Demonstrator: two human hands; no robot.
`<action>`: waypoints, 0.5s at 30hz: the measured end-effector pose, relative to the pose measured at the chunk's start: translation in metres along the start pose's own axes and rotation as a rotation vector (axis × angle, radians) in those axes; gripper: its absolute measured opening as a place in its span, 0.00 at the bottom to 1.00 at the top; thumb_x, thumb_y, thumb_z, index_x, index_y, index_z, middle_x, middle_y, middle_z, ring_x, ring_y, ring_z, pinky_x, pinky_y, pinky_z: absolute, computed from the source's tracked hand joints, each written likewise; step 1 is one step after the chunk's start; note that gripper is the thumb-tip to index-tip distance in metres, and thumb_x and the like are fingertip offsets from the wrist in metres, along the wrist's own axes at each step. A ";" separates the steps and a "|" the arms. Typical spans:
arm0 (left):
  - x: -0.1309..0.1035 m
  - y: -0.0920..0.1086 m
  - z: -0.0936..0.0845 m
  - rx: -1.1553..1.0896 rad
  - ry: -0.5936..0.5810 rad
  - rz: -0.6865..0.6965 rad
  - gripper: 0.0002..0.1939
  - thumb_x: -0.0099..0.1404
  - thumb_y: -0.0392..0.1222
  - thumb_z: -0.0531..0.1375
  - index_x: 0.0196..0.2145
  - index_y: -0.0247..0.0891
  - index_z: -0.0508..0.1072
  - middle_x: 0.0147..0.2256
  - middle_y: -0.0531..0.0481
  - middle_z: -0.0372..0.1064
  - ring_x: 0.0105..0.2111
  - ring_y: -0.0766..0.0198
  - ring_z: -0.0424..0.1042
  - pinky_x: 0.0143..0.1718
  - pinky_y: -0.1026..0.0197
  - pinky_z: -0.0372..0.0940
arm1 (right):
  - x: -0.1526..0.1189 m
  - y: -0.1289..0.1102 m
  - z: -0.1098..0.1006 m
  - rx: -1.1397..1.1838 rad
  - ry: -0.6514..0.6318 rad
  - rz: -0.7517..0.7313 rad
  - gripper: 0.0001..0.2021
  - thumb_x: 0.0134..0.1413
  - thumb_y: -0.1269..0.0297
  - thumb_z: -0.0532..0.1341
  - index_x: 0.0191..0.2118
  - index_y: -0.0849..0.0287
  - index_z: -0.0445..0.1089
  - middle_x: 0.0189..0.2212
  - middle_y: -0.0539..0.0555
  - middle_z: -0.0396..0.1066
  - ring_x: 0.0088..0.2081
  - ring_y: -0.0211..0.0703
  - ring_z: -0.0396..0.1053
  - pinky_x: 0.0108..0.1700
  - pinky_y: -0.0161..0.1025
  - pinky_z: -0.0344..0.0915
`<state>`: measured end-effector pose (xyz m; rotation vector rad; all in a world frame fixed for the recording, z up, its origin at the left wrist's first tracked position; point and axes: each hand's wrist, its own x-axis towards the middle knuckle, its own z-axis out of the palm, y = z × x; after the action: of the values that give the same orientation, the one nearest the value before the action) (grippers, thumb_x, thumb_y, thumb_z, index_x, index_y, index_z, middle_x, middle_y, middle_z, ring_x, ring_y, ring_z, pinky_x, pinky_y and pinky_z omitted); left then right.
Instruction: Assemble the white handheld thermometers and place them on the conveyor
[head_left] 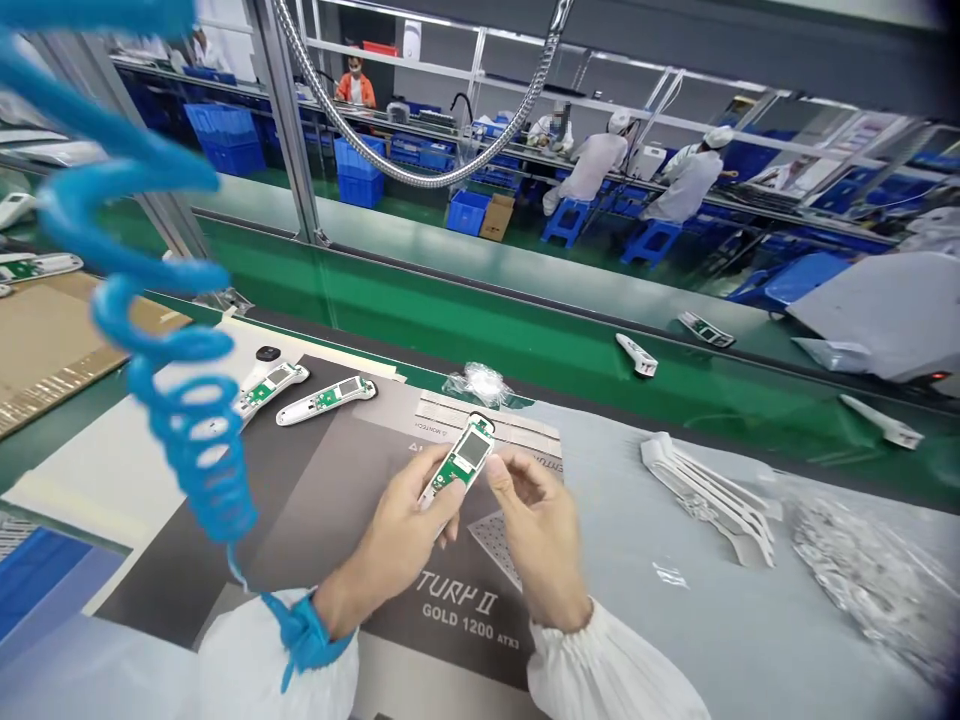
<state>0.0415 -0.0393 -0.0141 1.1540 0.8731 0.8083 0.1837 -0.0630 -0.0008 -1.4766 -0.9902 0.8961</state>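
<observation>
A white handheld device housing (466, 455) with a green circuit board and a small grey screen is held up over the dark printed mat. My left hand (420, 500) grips its lower part, thumb across the board. Close by its upper right edge is my right hand (536, 505), thumb and fingers curled together at the side of the housing; whatever lies between those fingertips is hidden. Two similar housings with boards, one (326, 399) and another (271, 388), lie on the mat to the left. A blue wrist strap (315, 632) circles my left wrist.
A blue coiled cord (180, 400) hangs at left. Clear plastic film (480, 384) lies beyond the mat. To the right are stacked white shell parts (709, 495) and a bag of small parts (870, 570). More devices sit on the green conveyor (480, 320). People work at a far bench.
</observation>
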 end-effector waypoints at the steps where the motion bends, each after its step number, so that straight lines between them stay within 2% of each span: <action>1: -0.001 -0.001 0.002 0.046 0.025 0.026 0.22 0.69 0.47 0.56 0.59 0.41 0.63 0.28 0.54 0.64 0.23 0.68 0.64 0.23 0.67 0.62 | -0.001 0.001 0.002 0.015 0.007 0.022 0.13 0.55 0.50 0.64 0.36 0.56 0.74 0.35 0.53 0.76 0.39 0.47 0.71 0.45 0.44 0.66; 4: -0.004 -0.001 0.006 0.258 0.111 0.118 0.22 0.71 0.46 0.53 0.60 0.42 0.62 0.29 0.52 0.68 0.26 0.64 0.68 0.28 0.64 0.65 | -0.003 0.005 0.008 0.046 0.051 0.054 0.15 0.54 0.49 0.64 0.38 0.56 0.74 0.36 0.53 0.76 0.41 0.48 0.72 0.46 0.44 0.66; 7: -0.006 -0.001 0.009 0.437 0.171 0.234 0.21 0.72 0.44 0.51 0.61 0.41 0.62 0.42 0.44 0.73 0.40 0.57 0.73 0.41 0.59 0.68 | -0.005 0.008 0.012 0.083 0.122 0.076 0.16 0.53 0.49 0.65 0.40 0.56 0.74 0.39 0.53 0.76 0.44 0.48 0.72 0.46 0.43 0.67; 9: -0.005 -0.003 0.011 0.504 0.191 0.304 0.21 0.73 0.42 0.50 0.61 0.41 0.62 0.52 0.42 0.70 0.51 0.54 0.70 0.51 0.56 0.65 | -0.005 0.008 0.015 0.127 0.163 0.102 0.17 0.52 0.49 0.66 0.41 0.56 0.74 0.41 0.54 0.76 0.45 0.48 0.71 0.47 0.43 0.67; 11: -0.004 -0.006 0.012 0.550 0.201 0.349 0.20 0.74 0.41 0.48 0.61 0.42 0.62 0.57 0.43 0.66 0.57 0.54 0.65 0.57 0.55 0.62 | -0.006 0.009 0.019 0.161 0.211 0.123 0.18 0.51 0.48 0.66 0.42 0.56 0.74 0.43 0.55 0.76 0.46 0.48 0.71 0.49 0.43 0.67; 15: -0.001 -0.012 0.010 0.617 0.230 0.356 0.21 0.74 0.42 0.48 0.62 0.44 0.62 0.60 0.44 0.64 0.60 0.54 0.63 0.59 0.54 0.59 | -0.005 0.009 0.027 0.209 0.292 0.154 0.20 0.48 0.48 0.68 0.41 0.58 0.74 0.41 0.55 0.76 0.44 0.48 0.72 0.47 0.42 0.67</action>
<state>0.0509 -0.0469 -0.0244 1.8193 1.1714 1.0086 0.1576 -0.0580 -0.0130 -1.4669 -0.5580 0.8360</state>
